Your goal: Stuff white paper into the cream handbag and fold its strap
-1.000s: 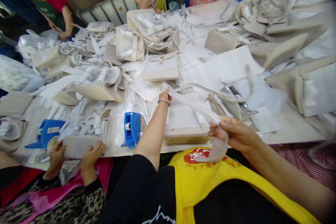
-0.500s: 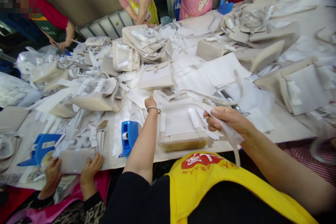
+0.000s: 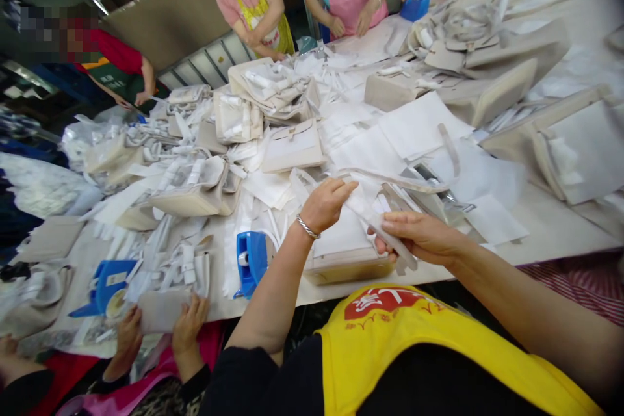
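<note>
My left hand (image 3: pixel 325 204), with a silver bracelet on the wrist, pinches one end of a translucent white strap (image 3: pixel 374 221). My right hand (image 3: pixel 418 238) grips the same strap lower down, its fingers curled round it. Both hands hover over a beige handbag (image 3: pixel 341 253) lying flat at the table's near edge. A blue tape dispenser (image 3: pixel 251 259) stands just left of my left forearm.
The long table (image 3: pixel 541 227) is piled with beige bags, straps and white sheets. A co-worker's two hands (image 3: pixel 158 338) hold a pale piece at lower left beside a second blue dispenser (image 3: pixel 107 283). Three other people stand at the far side.
My left hand has come back from the far pile toward me. The two hands have drawn close together on the strap, which now hangs shorter between them.
</note>
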Tool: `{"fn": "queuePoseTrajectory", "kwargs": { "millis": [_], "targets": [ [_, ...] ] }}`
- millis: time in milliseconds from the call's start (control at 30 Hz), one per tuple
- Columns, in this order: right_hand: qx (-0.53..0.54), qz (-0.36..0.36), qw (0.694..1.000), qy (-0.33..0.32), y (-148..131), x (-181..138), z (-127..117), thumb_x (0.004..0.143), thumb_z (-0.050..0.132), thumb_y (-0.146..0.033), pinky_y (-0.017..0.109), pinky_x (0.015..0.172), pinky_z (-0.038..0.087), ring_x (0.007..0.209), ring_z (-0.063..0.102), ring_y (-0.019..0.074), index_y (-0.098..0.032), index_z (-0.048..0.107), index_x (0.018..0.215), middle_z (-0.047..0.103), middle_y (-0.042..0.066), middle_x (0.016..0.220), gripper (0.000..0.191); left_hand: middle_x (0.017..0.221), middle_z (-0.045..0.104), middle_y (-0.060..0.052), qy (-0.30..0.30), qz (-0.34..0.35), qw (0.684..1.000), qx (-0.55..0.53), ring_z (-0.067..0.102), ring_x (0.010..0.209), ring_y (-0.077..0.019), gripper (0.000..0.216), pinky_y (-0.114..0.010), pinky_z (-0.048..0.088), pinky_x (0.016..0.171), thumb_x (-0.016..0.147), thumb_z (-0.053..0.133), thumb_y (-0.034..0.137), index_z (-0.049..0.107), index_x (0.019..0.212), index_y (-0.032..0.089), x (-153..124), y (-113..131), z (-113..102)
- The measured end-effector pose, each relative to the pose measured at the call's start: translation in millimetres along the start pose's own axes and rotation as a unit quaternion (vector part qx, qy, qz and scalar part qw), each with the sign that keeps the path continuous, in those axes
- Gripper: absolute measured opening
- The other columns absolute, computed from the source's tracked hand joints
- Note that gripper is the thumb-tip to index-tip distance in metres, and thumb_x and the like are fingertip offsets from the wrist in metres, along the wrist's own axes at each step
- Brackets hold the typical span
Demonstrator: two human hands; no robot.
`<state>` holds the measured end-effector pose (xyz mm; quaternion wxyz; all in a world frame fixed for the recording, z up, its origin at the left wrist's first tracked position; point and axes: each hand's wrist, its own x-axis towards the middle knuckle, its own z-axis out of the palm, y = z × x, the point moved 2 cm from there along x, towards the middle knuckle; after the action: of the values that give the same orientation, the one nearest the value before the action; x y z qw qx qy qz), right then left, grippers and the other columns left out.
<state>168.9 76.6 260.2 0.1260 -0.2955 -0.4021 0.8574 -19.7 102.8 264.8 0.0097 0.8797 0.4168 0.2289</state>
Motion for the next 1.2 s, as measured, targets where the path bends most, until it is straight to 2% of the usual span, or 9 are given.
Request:
{"fn": "queuePoseTrajectory", "kwargs": {
  "millis": [133,300,433,600,733,900,1000,1100,1200],
  "targets": [
    [-0.010,0.013,1.000,-0.008,16.9,-13.2,-10.2,0.074,0.055,-0.034,0.022,0.054,0.039,0.059,0.050,0.0099,-0.012,0.056,0.084,0.058,0.005,0.072,0.025,0.081,0.052,-0.008,-0.027,0.009,0.999,0.015,0.045,0.074,-0.0143,0.037,-0.030,0.040,0.070,0.081,0.023,0.012,0.042,0.113,0.013,-5.8,-4.0,2.9],
    [-0.108,-0.009,0.994,0.004,13.0,-15.6,-12.9,0.067,0.062,-0.033,0.022,0.062,0.037,0.070,0.050,0.0122,-0.010,0.060,0.079,0.059,0.006,0.078,0.026,0.079,0.052,-0.008,-0.031,-0.001,0.999,0.016,0.045,0.072,-0.0142,0.037,-0.030,0.041,0.068,0.081,0.022,0.012,0.042,0.112,0.013,-5.8,3.9,6.4],
    [-0.088,0.008,0.996,-0.015,6.4,-18.7,-11.6,0.066,0.062,-0.037,0.020,0.052,0.034,0.058,0.047,0.0090,-0.011,0.058,0.069,0.057,0.003,0.068,0.027,0.080,0.052,-0.008,-0.050,-0.028,0.998,0.005,0.045,0.076,-0.0151,0.035,-0.030,0.040,0.070,0.081,0.023,0.012,0.045,0.109,0.014,-6.7,1.8,7.6],
    [0.004,-0.087,0.994,0.069,-22.8,-15.8,-12.5,0.064,0.065,-0.032,0.019,0.047,0.036,0.054,0.049,0.0092,-0.013,0.059,0.073,0.058,0.003,0.063,0.022,0.078,0.053,-0.004,-0.071,-0.104,0.978,-0.169,0.047,0.074,-0.0127,0.026,-0.027,0.040,0.071,0.080,0.030,0.016,0.047,0.100,0.016,-8.0,23.2,16.2],
    [-0.015,-0.246,0.951,0.185,-48.9,3.5,-4.0,0.065,0.064,-0.029,0.025,0.055,0.042,0.058,0.052,0.0126,-0.018,0.061,0.074,0.061,0.002,0.066,0.015,0.063,0.048,0.001,0.003,-0.245,0.899,-0.363,0.044,0.059,-0.0087,0.024,-0.023,0.038,0.062,0.082,0.029,0.029,0.045,0.096,0.016,-7.0,60.1,22.0],
    [-0.162,-0.386,0.845,0.333,-53.0,23.5,23.8,0.071,0.057,-0.031,0.029,0.056,0.042,0.067,0.052,0.0164,-0.021,0.063,0.083,0.062,0.002,0.078,0.016,0.056,0.043,0.004,0.108,-0.360,0.722,-0.581,0.032,0.043,-0.0044,0.029,-0.019,0.028,0.044,0.080,0.032,0.041,0.044,0.089,0.016,-1.4,80.3,13.4],
    [-0.160,-0.405,0.828,0.354,-46.9,28.9,38.6,0.073,0.055,-0.030,0.029,0.059,0.043,0.074,0.053,0.0172,-0.024,0.061,0.091,0.061,0.001,0.090,0.020,0.052,0.042,0.005,0.125,-0.368,0.639,-0.664,0.026,0.038,-0.0027,0.030,-0.017,0.022,0.039,0.076,0.040,0.043,0.045,0.084,0.015,1.5,77.0,6.2],
    [-0.167,-0.375,0.845,0.342,-37.3,29.9,42.1,0.074,0.053,-0.031,0.029,0.056,0.042,0.071,0.052,0.0172,-0.025,0.058,0.096,0.059,0.000,0.091,0.023,0.048,0.041,0.005,0.148,-0.405,0.615,-0.660,0.028,0.036,-0.0028,0.029,-0.018,0.021,0.038,0.069,0.050,0.042,0.047,0.076,0.014,-1.8,72.5,9.2],
    [-0.203,-0.324,0.874,0.299,-23.3,32.0,25.8,0.075,0.052,-0.032,0.029,0.053,0.043,0.069,0.051,0.0181,-0.027,0.054,0.100,0.059,0.000,0.092,0.026,0.045,0.041,0.003,0.164,-0.450,0.634,-0.607,0.031,0.036,-0.0045,0.031,-0.020,0.022,0.038,0.064,0.052,0.044,0.051,0.066,0.013,-10.7,66.1,21.8]
  ]
}}
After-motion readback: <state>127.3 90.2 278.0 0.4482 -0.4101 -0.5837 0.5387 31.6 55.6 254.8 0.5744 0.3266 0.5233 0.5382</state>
